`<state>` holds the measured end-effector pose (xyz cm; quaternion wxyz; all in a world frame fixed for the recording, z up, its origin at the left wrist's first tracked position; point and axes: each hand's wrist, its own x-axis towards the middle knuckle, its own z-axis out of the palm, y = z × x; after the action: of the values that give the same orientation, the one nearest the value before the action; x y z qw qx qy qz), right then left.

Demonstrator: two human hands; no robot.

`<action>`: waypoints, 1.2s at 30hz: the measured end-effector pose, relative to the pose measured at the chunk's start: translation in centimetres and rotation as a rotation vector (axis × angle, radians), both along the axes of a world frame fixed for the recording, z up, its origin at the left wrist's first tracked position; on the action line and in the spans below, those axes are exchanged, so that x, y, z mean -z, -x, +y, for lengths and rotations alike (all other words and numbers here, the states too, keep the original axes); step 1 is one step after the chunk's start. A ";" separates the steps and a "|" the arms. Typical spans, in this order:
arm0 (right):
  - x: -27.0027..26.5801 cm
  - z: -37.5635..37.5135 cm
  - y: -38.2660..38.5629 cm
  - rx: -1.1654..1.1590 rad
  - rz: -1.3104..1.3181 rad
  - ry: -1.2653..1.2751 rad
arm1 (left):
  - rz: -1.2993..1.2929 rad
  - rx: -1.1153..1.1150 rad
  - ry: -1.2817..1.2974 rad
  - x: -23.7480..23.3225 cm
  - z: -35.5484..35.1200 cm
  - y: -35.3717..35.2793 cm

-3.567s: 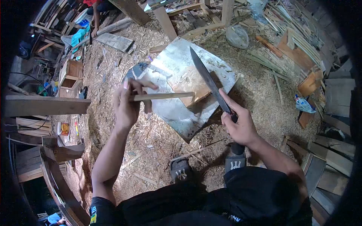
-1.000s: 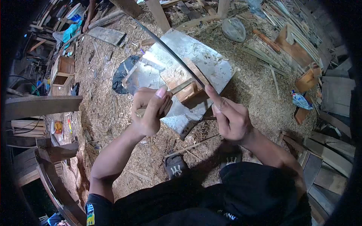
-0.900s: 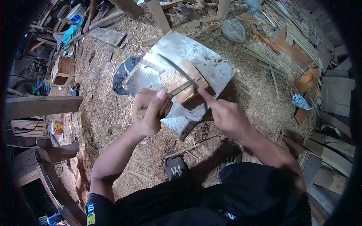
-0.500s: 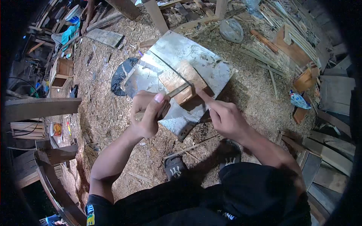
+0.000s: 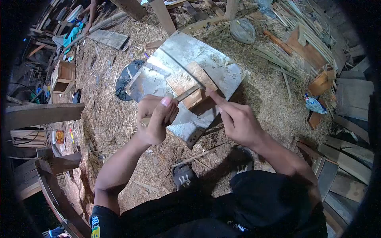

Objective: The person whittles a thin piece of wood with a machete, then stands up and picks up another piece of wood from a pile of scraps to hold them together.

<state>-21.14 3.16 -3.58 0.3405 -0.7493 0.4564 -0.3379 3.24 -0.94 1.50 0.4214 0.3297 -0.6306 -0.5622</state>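
A slim, stick-like tool point(image 5: 188, 93) is wrapped in the fingers of my left hand point(image 5: 157, 119) and points up to the right. Its far tip meets the extended index finger of my right hand point(image 5: 239, 122); that hand's other fingers are curled, and no object shows in them. Beneath the tool lies a light wooden block point(image 5: 180, 82), partly hidden by it. The block rests on a worn, whitish board point(image 5: 222, 65) set at an angle above the floor. A thin dark line crosses the board toward the tool's tip; I cannot tell whether it is a shadow.
Wood shavings cover the floor point(image 5: 119, 131). A black plastic bag point(image 5: 127, 79) lies left of the board, a clear bag point(image 5: 243, 31) beyond it. Wooden strips point(image 5: 313, 35) and planks are piled at the right. Wooden frames stand at the left. Another person's arm point(image 5: 93, 14) shows at the upper left.
The right index finger and the tool's tip have shifted slightly. Otherwise the hands and the block look nearly the same.
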 end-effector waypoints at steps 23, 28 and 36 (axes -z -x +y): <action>-1.5 0.4 0.3 -0.016 0.051 -0.035 | -0.021 -0.013 -0.024 -0.1 -0.2 0.2; -0.1 0.5 0.0 0.004 -0.106 0.160 | -0.027 -0.022 -0.019 0.1 0.1 0.1; -1.1 0.4 0.3 0.012 -0.097 0.190 | 0.032 -0.023 -0.053 0.0 0.0 0.4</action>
<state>-21.47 3.60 -2.48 0.2876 -0.7583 0.4099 -0.4174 2.84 -0.93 1.53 0.4289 0.3388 -0.6049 -0.5791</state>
